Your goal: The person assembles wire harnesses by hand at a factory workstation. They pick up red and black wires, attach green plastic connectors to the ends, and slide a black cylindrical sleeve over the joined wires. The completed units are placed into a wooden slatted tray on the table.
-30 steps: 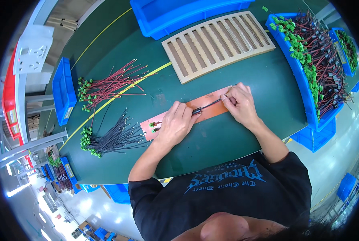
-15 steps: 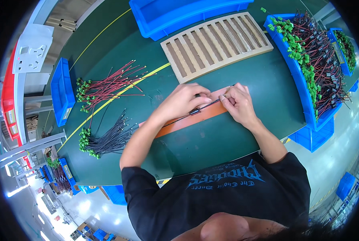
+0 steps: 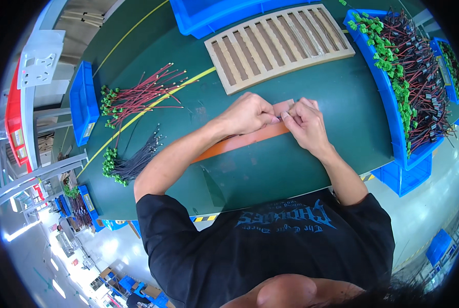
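My left hand [image 3: 247, 114] and my right hand [image 3: 304, 123] meet fingertip to fingertip over the right end of a long orange strip [image 3: 239, 143] that lies on the green table [image 3: 270, 174]. Both hands pinch something small between thumb and fingers where they meet; it is too small to make out, probably a thin wire. My left forearm crosses over the strip's left half and hides it.
A slotted wooden rack [image 3: 278, 43] lies behind my hands. Red wires with green plugs [image 3: 137, 95] and black wires [image 3: 132, 159] lie at the left. A blue bin [image 3: 388, 118] full of wired green plugs stands at the right. More blue bins sit at the back and left.
My left hand has slid right along the strip, from its left part to meet my right hand. The right hand has stayed near the strip's right end.
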Motion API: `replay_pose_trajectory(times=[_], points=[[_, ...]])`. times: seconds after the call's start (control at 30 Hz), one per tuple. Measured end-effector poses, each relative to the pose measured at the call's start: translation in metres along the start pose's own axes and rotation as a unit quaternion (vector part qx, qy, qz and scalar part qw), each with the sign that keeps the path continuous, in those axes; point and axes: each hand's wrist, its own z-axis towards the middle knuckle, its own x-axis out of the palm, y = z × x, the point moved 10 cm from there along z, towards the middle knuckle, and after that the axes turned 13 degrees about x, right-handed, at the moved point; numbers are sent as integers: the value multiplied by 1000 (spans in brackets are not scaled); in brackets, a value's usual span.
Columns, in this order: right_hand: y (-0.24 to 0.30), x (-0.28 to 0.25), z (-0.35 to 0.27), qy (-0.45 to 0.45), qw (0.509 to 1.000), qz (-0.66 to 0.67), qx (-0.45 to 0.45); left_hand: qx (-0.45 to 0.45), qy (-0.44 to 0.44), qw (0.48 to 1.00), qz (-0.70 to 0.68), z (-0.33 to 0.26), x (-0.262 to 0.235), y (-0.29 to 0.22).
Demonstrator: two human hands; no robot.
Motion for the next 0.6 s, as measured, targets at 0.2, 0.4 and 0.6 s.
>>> replay_pose_trajectory(times=[0.2,0.4,0.6], points=[[1,0,11,13,1000,1,-2,34,-7,999,23,3,1,-12],[5,-1,15,-14,999,35,29,95,43,995,-12,-16,-25,-26],[49,14,31,29,944,326,34,10,-68,961,-268,-92,-44,-32]])
